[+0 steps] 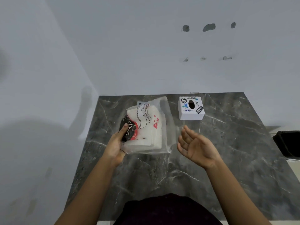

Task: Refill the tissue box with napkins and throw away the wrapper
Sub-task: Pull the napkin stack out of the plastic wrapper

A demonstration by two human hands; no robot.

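A pack of white napkins [146,125] in a clear printed plastic wrapper lies on the dark marble table [227,143], left of centre. My left hand [116,143] grips the pack's near left corner, thumb on top of the black and red print. My right hand [194,146] hovers palm-up and open just right of the pack, holding nothing. A white cube tissue box [191,108] with stickers and a dark oval opening on top stands at the table's back, beyond my right hand.
A black bin [287,143] sits off the table's right edge. White walls run along the table's back and left sides. My dark clothing [167,210] is at the near edge.
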